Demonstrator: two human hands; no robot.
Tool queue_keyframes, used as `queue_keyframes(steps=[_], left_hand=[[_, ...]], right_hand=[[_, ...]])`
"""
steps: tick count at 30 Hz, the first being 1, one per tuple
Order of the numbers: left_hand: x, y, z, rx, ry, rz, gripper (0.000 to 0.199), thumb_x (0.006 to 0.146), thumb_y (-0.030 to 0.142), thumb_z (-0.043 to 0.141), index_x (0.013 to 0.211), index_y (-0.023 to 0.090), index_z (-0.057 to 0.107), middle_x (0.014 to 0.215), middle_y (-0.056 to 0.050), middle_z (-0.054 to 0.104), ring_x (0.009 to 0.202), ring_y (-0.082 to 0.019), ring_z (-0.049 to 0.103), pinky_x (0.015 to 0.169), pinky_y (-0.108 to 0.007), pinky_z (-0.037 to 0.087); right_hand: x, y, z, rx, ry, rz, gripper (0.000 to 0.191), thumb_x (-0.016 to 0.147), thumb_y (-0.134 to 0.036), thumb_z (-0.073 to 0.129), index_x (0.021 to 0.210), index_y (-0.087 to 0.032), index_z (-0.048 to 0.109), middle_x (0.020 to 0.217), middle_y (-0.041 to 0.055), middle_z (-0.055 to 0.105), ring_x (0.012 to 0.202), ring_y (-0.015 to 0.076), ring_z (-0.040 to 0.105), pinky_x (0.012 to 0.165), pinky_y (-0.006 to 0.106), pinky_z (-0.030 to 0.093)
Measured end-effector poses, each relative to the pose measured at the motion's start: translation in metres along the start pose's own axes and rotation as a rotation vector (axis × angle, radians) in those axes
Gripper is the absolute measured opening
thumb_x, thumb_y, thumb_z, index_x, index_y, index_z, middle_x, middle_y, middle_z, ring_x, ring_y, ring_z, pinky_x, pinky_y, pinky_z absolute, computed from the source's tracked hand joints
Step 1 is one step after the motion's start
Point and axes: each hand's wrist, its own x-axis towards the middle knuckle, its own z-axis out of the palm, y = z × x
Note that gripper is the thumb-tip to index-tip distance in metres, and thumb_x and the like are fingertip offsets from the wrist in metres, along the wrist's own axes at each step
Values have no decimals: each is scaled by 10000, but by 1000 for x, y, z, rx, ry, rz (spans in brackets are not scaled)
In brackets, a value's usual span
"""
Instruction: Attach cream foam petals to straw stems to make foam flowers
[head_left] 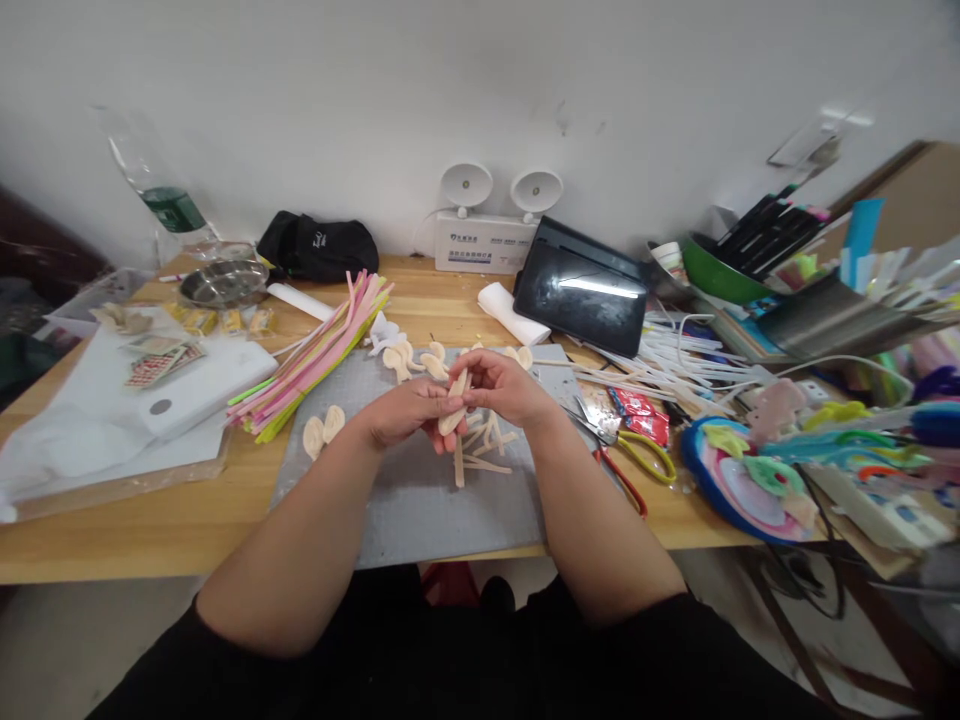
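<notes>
Between my two hands is a cream oval piece of coiled pipe cleaner (452, 414), held over a grey cutting mat (450, 525). My left hand (411, 408) has its thumb and fingers closed on the piece's left side. From the right, my right hand (501, 384) pinches the same piece; some of its fingertips are hidden. Short cream pipe cleaner strips (487, 450) lie on the mat just below the hands. Two cream coiled ovals (324, 430) rest left of my left wrist. Several similar looped pieces (401, 360) sit behind the hands.
Left of the mat lies a bundle of pink and yellow pipe cleaners (311, 360). Yellow-handled pliers (649, 457) and red-handled scissors (626, 485) are at the right. A black tablet-like device (581, 290) leans behind, near an emergency light (480, 243). White stems (660, 370) spread rightward.
</notes>
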Motion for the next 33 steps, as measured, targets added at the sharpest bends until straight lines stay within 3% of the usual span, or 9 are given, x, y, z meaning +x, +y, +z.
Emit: queue_keyframes(steps=[3, 7, 14, 23, 33], left_hand=[[2, -2, 0, -52, 10, -1, 348, 699, 444, 559, 714, 103, 630, 565, -74, 626, 478, -127, 564, 473, -229, 440], [7, -5, 1, -166, 120, 31, 318, 696, 431, 575, 749, 119, 611, 594, -55, 620, 470, -101, 548, 487, -224, 432], [9, -4, 0, -149, 201, 49, 254, 701, 382, 578, 663, 133, 601, 421, 25, 477, 365, -51, 400, 416, -196, 352], [12, -10, -3, -154, 264, 42, 246, 689, 387, 582, 681, 142, 552, 499, 33, 485, 405, -49, 420, 430, -185, 337], [7, -1, 0, 120, 243, 137, 251, 765, 354, 481, 677, 129, 550, 478, 44, 447, 465, -56, 403, 491, -197, 303]], right_hand=[[0, 1, -2, -13, 19, -11, 260, 584, -273, 689, 777, -189, 538, 723, -14, 570, 619, 96, 544, 567, 237, 469], [1, -1, -2, -55, 63, -49, 218, 595, -318, 677, 685, -182, 532, 671, -18, 553, 582, 96, 538, 561, 258, 469], [2, -3, -4, -208, 74, -127, 131, 625, -270, 661, 716, -183, 624, 711, 0, 578, 632, 108, 560, 615, 270, 463], [3, 1, -8, -323, 92, -153, 109, 626, -245, 668, 723, -197, 655, 718, 2, 574, 638, 113, 554, 598, 264, 458], [5, 6, -10, -383, 105, -234, 82, 635, -226, 673, 702, -181, 655, 683, 8, 581, 621, 105, 546, 568, 242, 427]])
